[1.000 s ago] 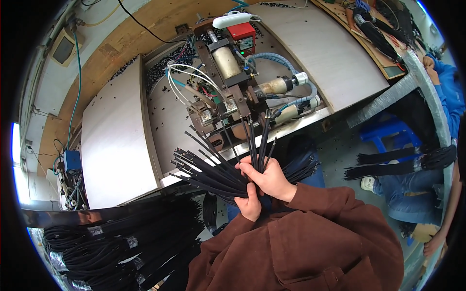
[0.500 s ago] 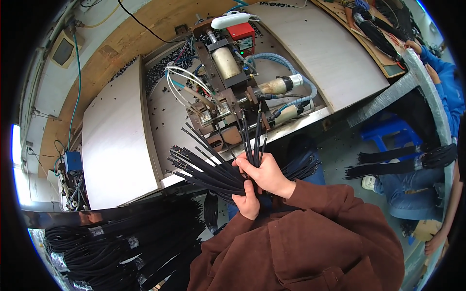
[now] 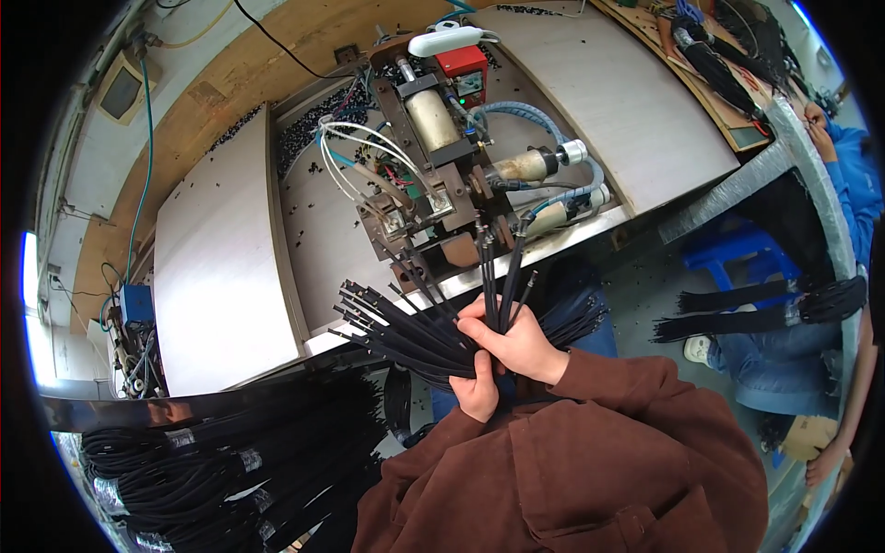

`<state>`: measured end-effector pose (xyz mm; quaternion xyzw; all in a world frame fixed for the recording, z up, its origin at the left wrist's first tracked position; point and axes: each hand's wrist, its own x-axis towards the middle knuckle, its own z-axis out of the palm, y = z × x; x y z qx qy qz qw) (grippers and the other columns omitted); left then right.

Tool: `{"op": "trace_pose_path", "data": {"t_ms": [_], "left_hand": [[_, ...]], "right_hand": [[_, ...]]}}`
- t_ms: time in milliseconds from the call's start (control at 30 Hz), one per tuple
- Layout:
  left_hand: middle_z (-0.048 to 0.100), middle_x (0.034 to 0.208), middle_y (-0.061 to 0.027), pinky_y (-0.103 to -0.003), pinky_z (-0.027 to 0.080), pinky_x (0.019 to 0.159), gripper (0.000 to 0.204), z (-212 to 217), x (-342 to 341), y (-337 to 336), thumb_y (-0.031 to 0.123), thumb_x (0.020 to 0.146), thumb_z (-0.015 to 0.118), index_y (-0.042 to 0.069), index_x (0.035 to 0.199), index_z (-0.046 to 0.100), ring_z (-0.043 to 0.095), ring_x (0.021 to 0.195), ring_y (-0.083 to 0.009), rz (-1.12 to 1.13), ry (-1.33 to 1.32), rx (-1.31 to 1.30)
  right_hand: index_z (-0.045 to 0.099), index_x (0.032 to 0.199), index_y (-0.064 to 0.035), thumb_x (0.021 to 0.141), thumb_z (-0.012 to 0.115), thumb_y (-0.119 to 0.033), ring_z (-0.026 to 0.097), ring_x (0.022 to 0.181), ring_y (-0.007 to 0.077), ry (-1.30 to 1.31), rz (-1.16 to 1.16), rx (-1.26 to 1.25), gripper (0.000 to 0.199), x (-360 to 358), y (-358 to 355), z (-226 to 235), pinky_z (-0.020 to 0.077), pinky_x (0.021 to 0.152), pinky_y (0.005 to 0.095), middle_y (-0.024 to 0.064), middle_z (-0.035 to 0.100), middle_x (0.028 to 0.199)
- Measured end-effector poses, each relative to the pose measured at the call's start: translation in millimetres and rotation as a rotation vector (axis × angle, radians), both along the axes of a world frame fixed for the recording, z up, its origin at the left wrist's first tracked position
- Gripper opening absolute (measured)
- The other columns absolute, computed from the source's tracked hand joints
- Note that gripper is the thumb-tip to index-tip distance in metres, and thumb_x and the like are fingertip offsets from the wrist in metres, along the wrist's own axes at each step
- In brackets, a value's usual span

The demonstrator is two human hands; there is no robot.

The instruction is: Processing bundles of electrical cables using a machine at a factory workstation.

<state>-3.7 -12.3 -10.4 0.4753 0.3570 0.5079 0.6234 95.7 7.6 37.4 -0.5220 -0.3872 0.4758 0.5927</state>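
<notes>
A fanned bundle of black cords (image 3: pixel 406 327) with small metal-looking tips lies across my hands. My left hand (image 3: pixel 477 392) is closed around its lower part, thumb on top. My right hand (image 3: pixel 516 341) is closed on several cords (image 3: pixel 498 272) that point up toward the machine, apart from the rest of the fan. Just beyond the cord tips is the machine's front end, with two clamp-like metal blocks (image 3: pixel 441 201) and a brown block (image 3: pixel 459 249). Whether any tip touches the machine I cannot tell. My fingers hide the middle of the bundle.
Large bundles of black cords (image 3: pixel 230 461) hang at the lower left. Pale boards (image 3: pixel 221 267) flank the machine, and small black bits (image 3: pixel 304 138) are scattered on the bench. A blue stool (image 3: pixel 737 253) stands to the right, near a person in a blue sleeve (image 3: pixel 853 184).
Both hands and the cords have shifted slightly right and down in the picture. The upright cords in my right hand have changed their spread, and the cord tips have moved a little.
</notes>
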Motion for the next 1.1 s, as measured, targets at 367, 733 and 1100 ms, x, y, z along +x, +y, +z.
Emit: {"op": "trace_pose_path", "data": {"t_ms": [367, 733, 1100], "left_hand": [[0.055, 0.076, -0.004, -0.022, 0.041, 0.051, 0.019, -10.7, -5.8, -1.3, 0.016, 0.09, 0.046, 0.0, 0.1, 0.048, 0.051, 0.057, -0.01, 0.009, -0.066, -0.057], [0.053, 0.073, -0.0036, -0.022, 0.039, 0.049, 0.019, -3.4, -3.6, 0.1, 0.018, 0.09, 0.045, 0.001, 0.098, 0.047, 0.049, 0.054, -0.0099, 0.032, -0.054, -0.043], [0.054, 0.076, -0.0038, -0.022, 0.04, 0.052, 0.015, -1.3, -3.9, 1.0, 0.013, 0.091, 0.044, 0.0, 0.097, 0.05, 0.05, 0.057, -0.0095, 0.035, -0.039, -0.028]], "right_hand": [[0.061, 0.081, -0.0021, 0.085, 0.058, -0.013, 0.051, 0.056, 0.0044, 0.174, -0.003, -0.168, 0.012, 0.4, -3.5, 20.5, 0.041, 0.05, 0.0198, 0.0002, 0.056, 0.062], [0.061, 0.082, -0.0031, 0.087, 0.054, -0.019, 0.049, 0.048, 0.0041, 0.167, 0.044, -0.157, 0.018, -0.3, 0.4, 14.3, 0.0348, 0.033, 0.0184, -0.001, 0.055, 0.063], [0.06, 0.083, -0.0039, 0.086, 0.055, -0.02, 0.048, 0.048, 0.0034, 0.086, 0.131, -0.22, 0.017, 4.8, 3.4, 23.6, 0.0345, 0.032, 0.0184, -0.0008, 0.055, 0.063]]}}
